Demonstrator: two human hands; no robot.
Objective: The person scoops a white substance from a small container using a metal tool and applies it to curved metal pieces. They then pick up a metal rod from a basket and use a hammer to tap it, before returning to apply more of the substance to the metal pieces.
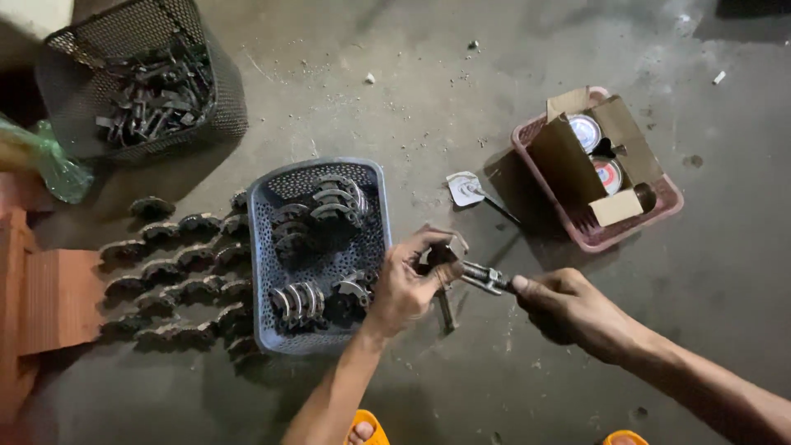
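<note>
While both arms reach in over the bare grey concrete floor, the left hand is curled tight around a small dark metal part, pinched between thumb and fingertips just right of the blue-grey perforated plastic basket. The right hand is closed in a fist on the handle of a metal pliers-like tool; its nose meets the part, so the piece sits between the two hands, nearer the left. What exactly the tool tip does there is too small to tell.

The basket holds curved, ribbed dark metal shoes; rows of like pieces lie on the floor against its left edge. A black wire-mesh basket of dark scrap parts stands well apart at upper left. A pink plastic tray with an opened brown cardboard box and round tins sits upper right. Open floor lies below and to the right of the hands.
</note>
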